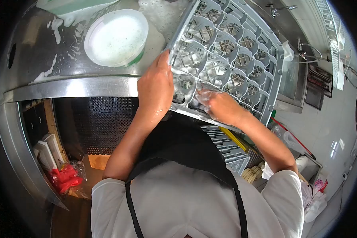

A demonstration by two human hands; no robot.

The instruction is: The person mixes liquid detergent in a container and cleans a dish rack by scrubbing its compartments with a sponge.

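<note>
A grey plastic dish rack with a grid of round compartments leans tilted over the edge of the steel counter. My left hand is closed on the rack's left rim, its fingers over the edge. Soapy suds cover my right hand, which is inside the rack's near corner with its fingers curled; what it holds, if anything, is hidden by foam. To the left of the rack stands a white and green bowl full of foamy water.
Foam lies in patches on the steel counter. A pale green container sits at the upper left. At the right are a sink and taps. Below the rack are stacked grey racks and plates.
</note>
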